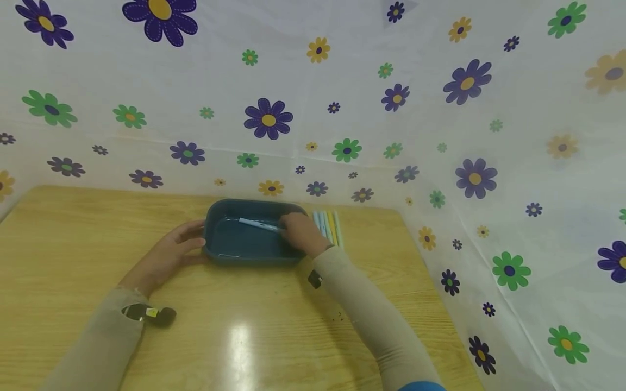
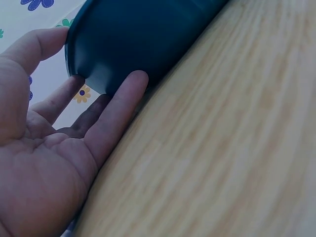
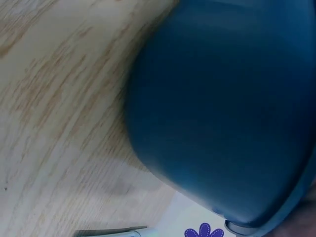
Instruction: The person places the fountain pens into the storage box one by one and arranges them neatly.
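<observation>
A dark blue rectangular tray (image 1: 239, 240) stands on the wooden table. Inside it, toward the back, a light blue pen (image 1: 259, 224) slants with its right end at my right hand (image 1: 304, 233). That hand reaches over the tray's right end and pinches the pen; its fingertips are partly hidden. My left hand (image 1: 168, 252) is at the tray's left end. In the left wrist view, its fairly straight fingers (image 2: 116, 111) touch the tray's outer wall (image 2: 133, 39). The right wrist view is mostly filled by the tray's outside (image 3: 222, 108).
Several pens (image 1: 332, 228), light blue, yellow and pale green, lie side by side just right of the tray, partly behind my right wrist. A white flowered sheet (image 1: 293, 81) rises behind the wooden table (image 1: 205, 336) and along its right side.
</observation>
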A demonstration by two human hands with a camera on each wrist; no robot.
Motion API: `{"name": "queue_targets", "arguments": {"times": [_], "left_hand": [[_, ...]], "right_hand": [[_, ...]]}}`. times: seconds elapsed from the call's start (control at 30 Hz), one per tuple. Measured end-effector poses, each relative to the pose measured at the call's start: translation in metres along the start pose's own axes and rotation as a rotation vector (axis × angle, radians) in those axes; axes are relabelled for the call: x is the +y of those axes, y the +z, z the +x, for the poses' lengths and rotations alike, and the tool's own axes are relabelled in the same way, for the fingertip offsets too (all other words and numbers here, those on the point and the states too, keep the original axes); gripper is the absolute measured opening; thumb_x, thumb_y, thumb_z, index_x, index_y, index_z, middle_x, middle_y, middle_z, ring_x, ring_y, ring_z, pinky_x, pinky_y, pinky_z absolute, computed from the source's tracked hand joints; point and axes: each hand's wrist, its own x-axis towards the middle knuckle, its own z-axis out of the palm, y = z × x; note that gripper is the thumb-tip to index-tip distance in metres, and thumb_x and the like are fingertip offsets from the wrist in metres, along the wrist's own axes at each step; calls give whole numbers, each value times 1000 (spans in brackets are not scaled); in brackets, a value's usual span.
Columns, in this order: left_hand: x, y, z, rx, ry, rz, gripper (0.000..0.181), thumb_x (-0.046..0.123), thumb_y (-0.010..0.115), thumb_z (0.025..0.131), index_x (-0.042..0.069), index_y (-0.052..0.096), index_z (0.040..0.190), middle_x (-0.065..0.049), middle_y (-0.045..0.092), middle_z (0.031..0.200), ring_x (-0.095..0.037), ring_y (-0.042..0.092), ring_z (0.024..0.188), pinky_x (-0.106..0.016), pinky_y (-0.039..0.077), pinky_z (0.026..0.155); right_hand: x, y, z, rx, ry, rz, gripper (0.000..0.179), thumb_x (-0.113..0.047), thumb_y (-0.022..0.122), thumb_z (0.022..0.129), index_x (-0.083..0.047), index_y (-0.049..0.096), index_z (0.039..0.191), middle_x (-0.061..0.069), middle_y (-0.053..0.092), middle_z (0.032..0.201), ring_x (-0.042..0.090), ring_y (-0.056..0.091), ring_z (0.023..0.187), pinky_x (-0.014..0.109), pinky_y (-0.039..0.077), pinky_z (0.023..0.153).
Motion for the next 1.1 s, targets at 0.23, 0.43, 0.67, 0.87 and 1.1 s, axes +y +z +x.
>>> {"name": "queue_targets", "arguments": {"times": [0.23, 0.43, 0.67, 0.87, 1.1], "left_hand": [[0, 1, 2, 8, -12, -10, 62, 21, 59, 94, 12, 30, 147, -16, 30, 149, -28, 46, 126, -46, 52, 92], [2, 1, 2, 12, -25, 15, 61, 23, 59, 94, 14, 31, 147, -15, 29, 149, -28, 47, 126, -44, 52, 93], [5, 1, 2, 1, -16, 22, 61, 22, 58, 95, 11, 29, 148, -18, 27, 150, -26, 47, 125, -43, 52, 93], [6, 1, 0, -11, -15, 13, 62, 21, 57, 96, 9, 26, 149, -21, 24, 151, -25, 47, 125, -44, 51, 95], [5, 1, 1, -11, -18, 14, 62, 22, 57, 96, 10, 27, 149, -20, 25, 151, -19, 50, 122, -45, 51, 94]], "right_hand": [[-2, 3, -1, 19, -3, -82, 6, -12, 63, 86, -12, 66, 92, 1, 65, 87, 17, 59, 80, 31, 53, 74], [0, 5, -2, 29, -18, -44, 5, -16, 63, 88, -14, 66, 91, -1, 64, 85, 14, 59, 78, 27, 53, 71], [7, 8, -1, 65, -68, 52, 12, -21, 68, 87, -16, 67, 97, -4, 65, 91, 11, 58, 84, 26, 53, 79], [11, 8, -3, 101, -128, 106, 16, -23, 69, 87, -16, 68, 100, -4, 65, 93, 10, 58, 86, 25, 52, 81], [16, 9, -4, 134, -171, 165, 16, -23, 69, 87, -16, 68, 101, -5, 65, 94, 8, 58, 87, 21, 51, 81]]}}
